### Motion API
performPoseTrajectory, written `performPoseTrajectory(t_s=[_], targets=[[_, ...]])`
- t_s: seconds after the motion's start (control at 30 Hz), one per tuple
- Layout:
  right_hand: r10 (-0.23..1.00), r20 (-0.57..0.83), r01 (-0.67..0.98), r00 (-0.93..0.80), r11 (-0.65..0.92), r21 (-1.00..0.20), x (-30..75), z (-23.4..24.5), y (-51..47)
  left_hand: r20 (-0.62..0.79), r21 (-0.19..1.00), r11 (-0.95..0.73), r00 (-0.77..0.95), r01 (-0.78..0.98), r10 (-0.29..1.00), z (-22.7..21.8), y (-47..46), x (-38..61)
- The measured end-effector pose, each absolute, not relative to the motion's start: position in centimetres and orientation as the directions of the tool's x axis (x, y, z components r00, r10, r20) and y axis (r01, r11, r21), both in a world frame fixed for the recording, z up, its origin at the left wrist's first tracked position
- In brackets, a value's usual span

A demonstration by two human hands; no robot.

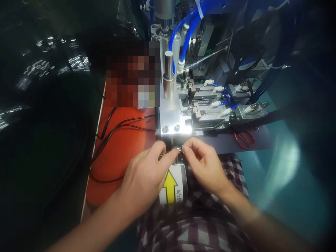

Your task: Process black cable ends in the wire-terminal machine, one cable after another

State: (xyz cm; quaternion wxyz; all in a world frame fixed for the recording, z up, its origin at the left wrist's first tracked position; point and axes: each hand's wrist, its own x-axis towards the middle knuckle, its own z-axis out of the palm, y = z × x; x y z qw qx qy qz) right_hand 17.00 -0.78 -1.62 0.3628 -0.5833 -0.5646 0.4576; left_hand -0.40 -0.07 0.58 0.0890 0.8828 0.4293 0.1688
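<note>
Both hands meet at the near edge of a metal machine (170, 115). My left hand (148, 168) is closed, its thumb and index finger pinched on thin wires (180, 151). From the other side my right hand (203, 162) pinches the same small bunch, thumb against index finger. Strands of red, green and a pale colour show between the fingertips; what they attach to is too small to make out. Just below the hands lies a white plate with a yellow arrow (170, 187), partly covered by my left hand.
Pneumatic cylinders (210, 117) with blue hoses (183, 31) stand beyond and to the right. Red-handled scissors or pliers (244, 139) lie on the dark surface at right. Black cables (118, 124) cross the orange surface (120, 147) at left. A checkered cloth (181, 231) is nearest me.
</note>
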Motion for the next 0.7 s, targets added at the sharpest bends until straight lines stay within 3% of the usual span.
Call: performPoseTrajectory(t_s=[0.3, 0.7], targets=[[0.994, -0.051, 0.458, -0.092, -0.003, -0.889, 17.19, -0.82, -0.48, 0.221, 0.299, -0.613, 0.572, 0.731, 0.79, 0.49, -0.06, -0.42], [0.994, -0.072, 0.357, -0.08, -0.038, -0.933, 17.2, -1.46, -0.57, 0.225, 0.324, -0.61, 0.568, 0.723, 0.792, 0.48, -0.05, -0.36]])
